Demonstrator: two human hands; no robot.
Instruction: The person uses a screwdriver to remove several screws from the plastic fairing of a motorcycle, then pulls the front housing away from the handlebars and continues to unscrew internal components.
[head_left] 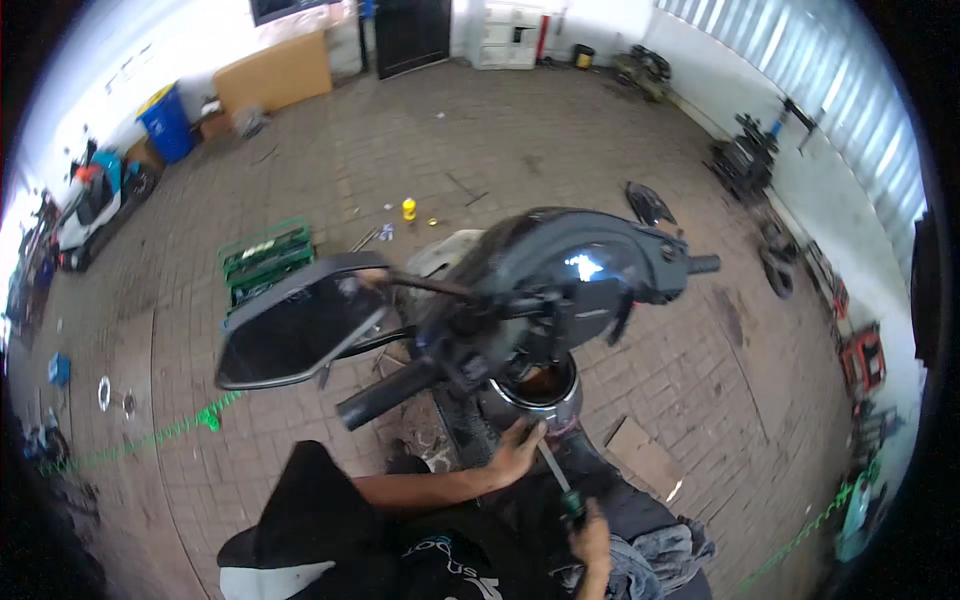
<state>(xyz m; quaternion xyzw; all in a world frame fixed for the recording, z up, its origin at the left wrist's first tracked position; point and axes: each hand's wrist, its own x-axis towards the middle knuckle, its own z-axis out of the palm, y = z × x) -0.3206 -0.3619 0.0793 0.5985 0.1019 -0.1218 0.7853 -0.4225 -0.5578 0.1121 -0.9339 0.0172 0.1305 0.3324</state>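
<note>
I look down on a black scooter handlebar (600, 265) with a large mirror (295, 325) on its left side. Below the handlebar sits a round metal-rimmed opening (545, 390) with something brown inside. My left hand (515, 455) rests against the lower edge of that round part, fingers apart. My right hand (592, 540) grips a screwdriver (560, 485) by its green and black handle. The shaft points up toward the rim beside my left hand.
A green crate (262, 258) stands on the brick floor to the left. A small yellow bottle (408, 208) lies farther back. Cardboard (640, 455) lies at the right of the scooter. A blue bin (165, 122), another scooter (95, 205) and dark parts (745, 160) line the walls.
</note>
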